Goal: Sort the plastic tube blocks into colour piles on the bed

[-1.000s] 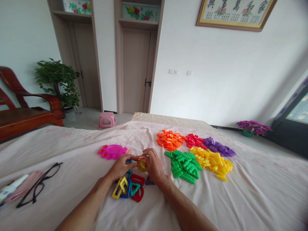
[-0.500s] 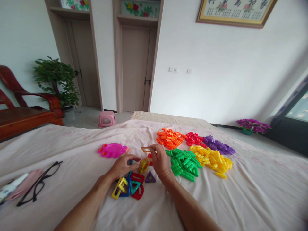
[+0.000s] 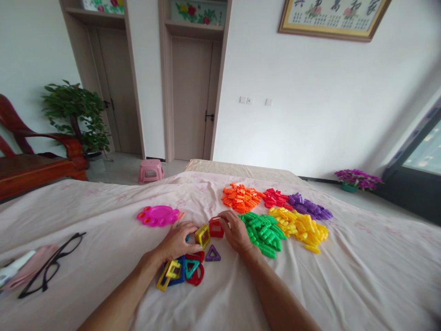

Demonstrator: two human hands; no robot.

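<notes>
Past a wooden chair [image 3: 34, 168] and glasses [image 3: 55, 260] on the wrinkled sheet [image 3: 110, 220], the left hand [image 3: 178, 241] curves open beside yellow frames [image 3: 199, 236]. Right of these, red frames [image 3: 216, 228] meet the right hand's [image 3: 237, 231] fingertips, grip uncertain: seemingly being set, needing a light touch. Then a green pile [image 3: 263, 232], flowers [image 3: 358, 178].

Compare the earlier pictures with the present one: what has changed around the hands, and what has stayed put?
The right hand has moved rightward from the yellow frame stack to the red frame; the orange frame it carried can no longer be made out. The left hand stays by the stack. The purple triangle and green block pile look unmoved.
</notes>
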